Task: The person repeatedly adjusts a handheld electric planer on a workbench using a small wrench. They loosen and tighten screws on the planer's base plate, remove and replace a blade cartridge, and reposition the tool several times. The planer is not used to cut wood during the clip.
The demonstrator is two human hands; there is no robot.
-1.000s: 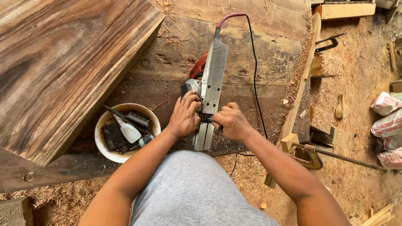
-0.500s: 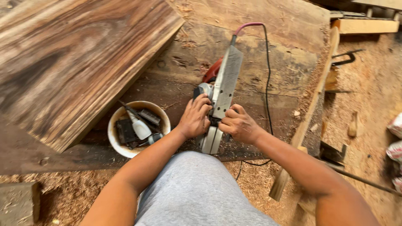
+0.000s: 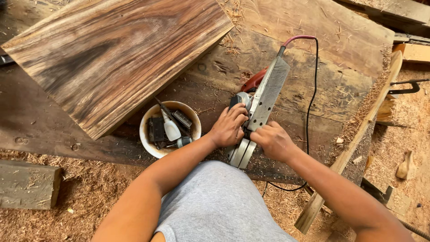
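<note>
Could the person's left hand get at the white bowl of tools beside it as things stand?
Probably yes. The left hand rests on the upturned power planer, and the white bowl sits open-topped just beside that wrist, with nothing between them.

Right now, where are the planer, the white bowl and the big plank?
planer [image 3: 267, 96]: head view, on its flat metal sole.
white bowl [image 3: 145, 139]: head view, on its left rim.
big plank [image 3: 116, 54]: head view, on the middle of its grained face.

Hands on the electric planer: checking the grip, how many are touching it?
2: left hand on the electric planer body's left side, right hand at its near end.
</note>
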